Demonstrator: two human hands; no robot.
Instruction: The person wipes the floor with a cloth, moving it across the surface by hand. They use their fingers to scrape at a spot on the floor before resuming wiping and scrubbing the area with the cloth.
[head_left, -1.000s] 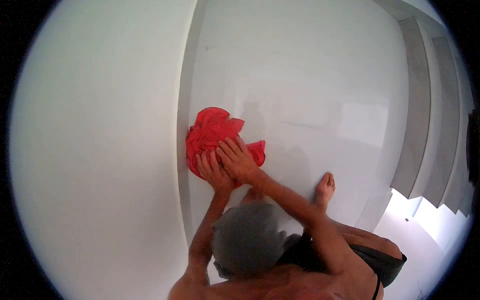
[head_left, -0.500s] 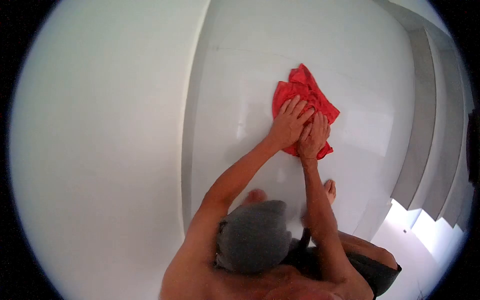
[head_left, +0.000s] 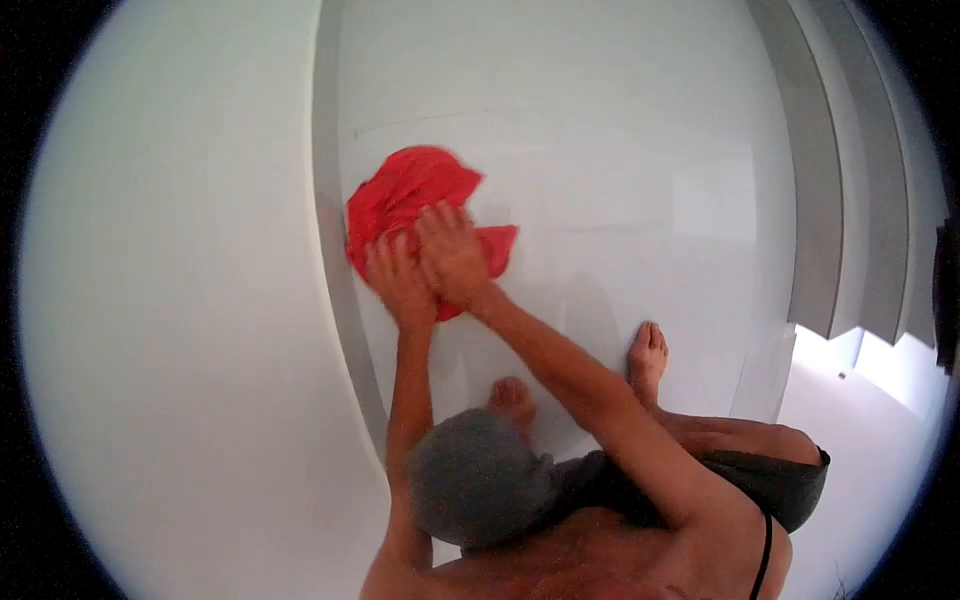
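Note:
A crumpled red cloth (head_left: 415, 178) lies on the glossy light floor (head_left: 600, 140), with its left edge at the base of the wall. My left hand (head_left: 402, 283) presses on its lower left part, fingers stretched out and apart. Just to the right, my right hand (head_left: 452, 252) lies flat on the cloth, slightly blurred, fingers extended. The two hands are side by side, nearly touching. Beneath the palms, the folds of the cloth are hidden.
A plain pale wall (head_left: 180, 280) rises along the left, with a grey skirting strip (head_left: 330, 200) at its foot. On the right are grey-edged steps (head_left: 812, 190). My bare feet (head_left: 648, 350) are on the floor below the cloth, and a grey rounded cloth-like thing (head_left: 475, 480) is near my body.
Both hands and the red cloth have slid left across the floor, up to the skirting. The cloth's shape has changed, bunching with its corner now pointing right.

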